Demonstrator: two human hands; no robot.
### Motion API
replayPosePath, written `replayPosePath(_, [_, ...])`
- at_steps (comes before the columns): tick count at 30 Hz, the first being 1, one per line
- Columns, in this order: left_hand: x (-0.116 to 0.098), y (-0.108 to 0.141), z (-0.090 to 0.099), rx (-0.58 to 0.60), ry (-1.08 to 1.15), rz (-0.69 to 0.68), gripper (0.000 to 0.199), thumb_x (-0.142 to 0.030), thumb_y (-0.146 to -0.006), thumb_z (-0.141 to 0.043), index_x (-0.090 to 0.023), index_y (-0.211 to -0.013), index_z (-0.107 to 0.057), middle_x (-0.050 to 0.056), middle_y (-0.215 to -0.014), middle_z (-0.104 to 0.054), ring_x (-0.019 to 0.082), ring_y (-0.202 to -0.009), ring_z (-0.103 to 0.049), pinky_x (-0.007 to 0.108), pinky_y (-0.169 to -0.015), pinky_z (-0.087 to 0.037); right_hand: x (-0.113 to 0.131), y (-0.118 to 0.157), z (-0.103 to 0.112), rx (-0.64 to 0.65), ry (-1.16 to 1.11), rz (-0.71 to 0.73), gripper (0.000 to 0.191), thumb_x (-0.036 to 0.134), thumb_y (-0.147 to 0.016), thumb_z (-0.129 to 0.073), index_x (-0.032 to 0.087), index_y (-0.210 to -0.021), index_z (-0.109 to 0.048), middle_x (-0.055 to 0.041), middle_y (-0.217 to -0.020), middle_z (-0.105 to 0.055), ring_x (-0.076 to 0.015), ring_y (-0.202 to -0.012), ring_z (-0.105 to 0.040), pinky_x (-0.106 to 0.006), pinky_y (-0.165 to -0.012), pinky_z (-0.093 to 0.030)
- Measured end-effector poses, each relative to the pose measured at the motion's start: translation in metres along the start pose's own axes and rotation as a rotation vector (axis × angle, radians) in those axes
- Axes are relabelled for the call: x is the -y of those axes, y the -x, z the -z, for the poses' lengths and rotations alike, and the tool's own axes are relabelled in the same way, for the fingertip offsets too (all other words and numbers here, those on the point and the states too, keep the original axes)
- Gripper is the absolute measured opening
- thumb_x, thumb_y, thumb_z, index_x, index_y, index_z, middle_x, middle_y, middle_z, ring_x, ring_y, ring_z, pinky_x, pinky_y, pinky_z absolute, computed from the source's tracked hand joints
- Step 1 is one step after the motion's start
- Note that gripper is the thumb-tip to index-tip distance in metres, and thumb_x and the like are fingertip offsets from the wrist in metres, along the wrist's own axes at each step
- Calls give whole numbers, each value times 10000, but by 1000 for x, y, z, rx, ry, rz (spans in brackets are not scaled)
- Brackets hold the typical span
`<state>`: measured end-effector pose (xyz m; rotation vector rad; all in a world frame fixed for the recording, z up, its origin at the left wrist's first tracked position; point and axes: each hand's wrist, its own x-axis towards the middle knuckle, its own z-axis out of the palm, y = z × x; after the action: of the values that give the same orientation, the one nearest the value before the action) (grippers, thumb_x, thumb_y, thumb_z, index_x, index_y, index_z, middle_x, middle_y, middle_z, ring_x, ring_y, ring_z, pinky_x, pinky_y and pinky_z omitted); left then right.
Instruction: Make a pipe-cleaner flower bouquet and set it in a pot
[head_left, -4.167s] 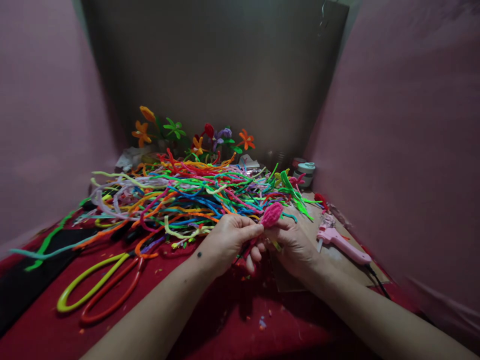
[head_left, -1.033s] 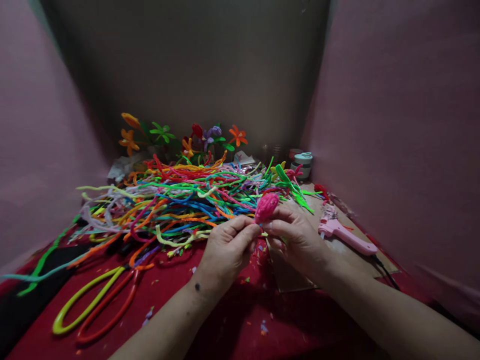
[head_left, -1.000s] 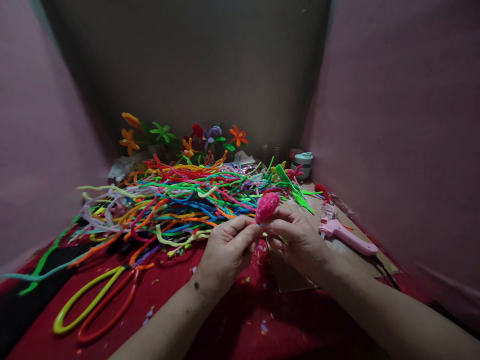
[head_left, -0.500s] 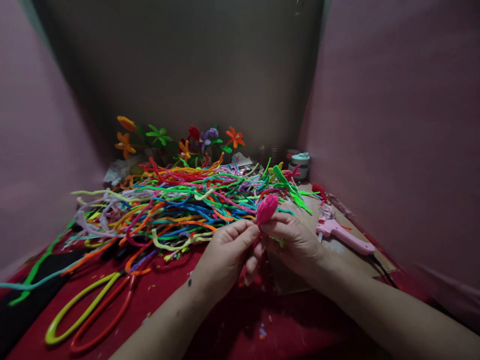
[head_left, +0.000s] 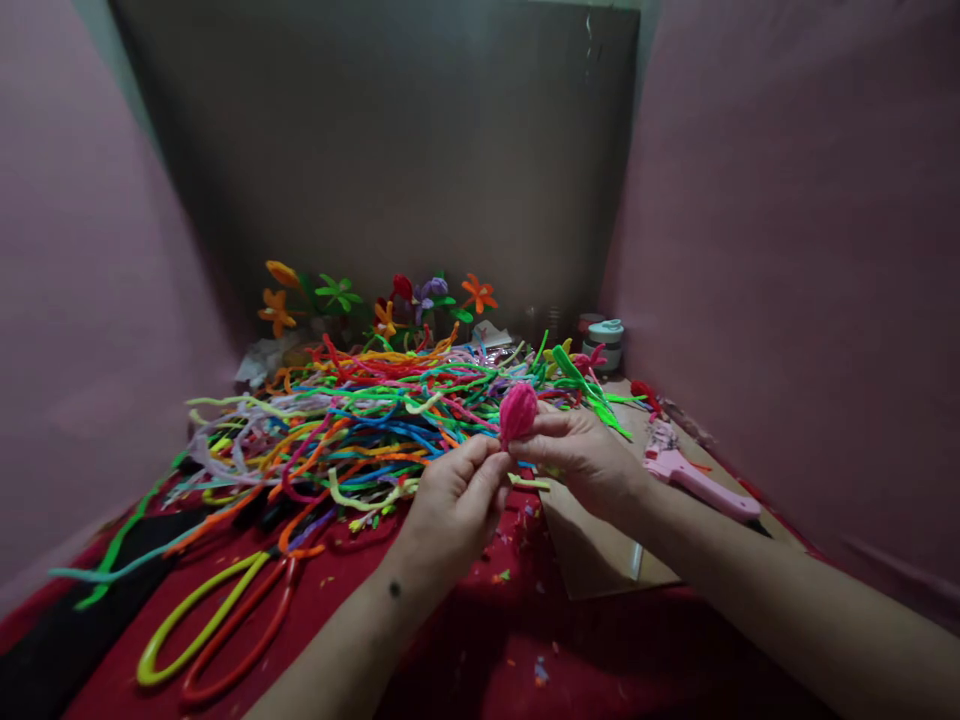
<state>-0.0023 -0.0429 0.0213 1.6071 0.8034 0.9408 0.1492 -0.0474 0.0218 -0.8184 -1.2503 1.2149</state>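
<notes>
A pink pipe-cleaner flower bud (head_left: 518,411) stands upright between my two hands. My left hand (head_left: 461,500) pinches it at its base, thumb against the bent fingers. My right hand (head_left: 581,455) is closed at the bud's lower right side, thumb and fingertips touching it near the base. Whatever stem lies below the bud is hidden by my fingers. Just behind my hands spreads a large heap of coloured pipe cleaners (head_left: 390,410). A pale yellow piece (head_left: 530,483) shows below my right fingers.
A pink hot glue gun (head_left: 701,485) lies on a board (head_left: 600,560) at the right. Scissors with yellow and red handles (head_left: 169,665) rest at the left on the red cloth (head_left: 337,620). Finished flowers (head_left: 480,293) and a lidded jar (head_left: 604,345) stand at the back.
The view has tilted up slightly and shifted left. My right hand has turned, its fingers now lying flatter against the bud's side. The bud is more upright.
</notes>
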Motion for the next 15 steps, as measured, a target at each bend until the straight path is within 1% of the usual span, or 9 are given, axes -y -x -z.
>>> replayPosePath(1, [-3, 0, 2, 54, 160, 74, 217, -350, -825, -489, -185, -684, -481, -74, -499, -392, 32, -318, -280, 153, -317, -250, 4, -4, 0, 36, -15, -23, 62, 210, -634, -714, 174, -684, -721, -1, -726, -599, -107, -674, -509, -252, -634, -386])
replayPosePath(3, [-5, -1, 7, 144, 433, 163, 186, -352, -810, -525, -184, -737, -491, -86, -498, -396, 13, -291, -226, 128, -275, -240, 6, -11, -1, 103, -90, -83, 65, 189, -617, -719, 156, -671, -705, 23, -622, -575, -68, -540, -459, -224, -538, -350])
replayPosePath(6, [5, -4, 12, 248, 686, 199, 156, -308, -805, -547, -163, -754, -525, -90, -469, -384, -3, -278, -166, 103, -246, -241, -3, -19, -5, 201, -255, -184, 116, 169, -601, -705, 140, -711, -686, 35, -543, -566, -51, -454, -435, -200, -475, -324])
replayPosePath(8, [14, -6, 13, 321, 808, 197, 145, -277, -808, -544, -151, -737, -534, -101, -448, -348, -11, -269, -106, 105, -231, -264, -12, -21, -8, 275, -365, -232, 126, 171, -592, -688, 134, -711, -672, 14, -564, -603, -70, -486, -500, -197, -496, -363])
replayPosePath(9, [18, -8, 13, 356, 857, 202, 145, -267, -804, -545, -149, -722, -529, -107, -446, -326, -13, -268, -77, 108, -223, -272, -17, -22, -10, 288, -415, -233, 100, 172, -592, -677, 131, -681, -661, 9, -565, -611, -72, -492, -513, -190, -498, -370])
replayPosePath(11, [21, -9, 12, 397, 891, 224, 151, -267, -800, -548, -153, -705, -517, -113, -447, -300, -14, -270, -49, 110, -215, -270, -24, -21, -10, 279, -491, -221, 70, 159, -587, -656, 126, -647, -643, 9, -546, -607, -69, -486, -512, -174, -481, -360])
replayPosePath(12, [21, -10, 11, 386, 858, 239, 154, -282, -803, -543, -158, -714, -517, -113, -449, -303, -10, -269, -60, 112, -217, -265, -26, -20, -10, 250, -514, -213, 62, 149, -586, -650, 124, -641, -639, 11, -543, -603, -65, -484, -507, -168, -478, -357])
replayPosePath(13, [20, -10, 10, 351, 781, 246, 167, -306, -810, -531, -163, -724, -520, -107, -452, -324, -4, -265, -94, 117, -224, -264, -28, -18, -9, 217, -529, -210, 61, 136, -583, -648, 123, -642, -638, 15, -542, -595, -62, -483, -502, -165, -476, -354])
replayPosePath(15, [17, -10, 7, 223, 498, 214, 215, -360, -827, -497, -169, -730, -526, -76, -476, -408, 22, -270, -235, 140, -258, -286, -31, -17, -6, 146, -537, -203, 61, 116, -579, -657, 126, -634, -631, 31, -535, -570, -54, -468, -478, -163, -461, -341])
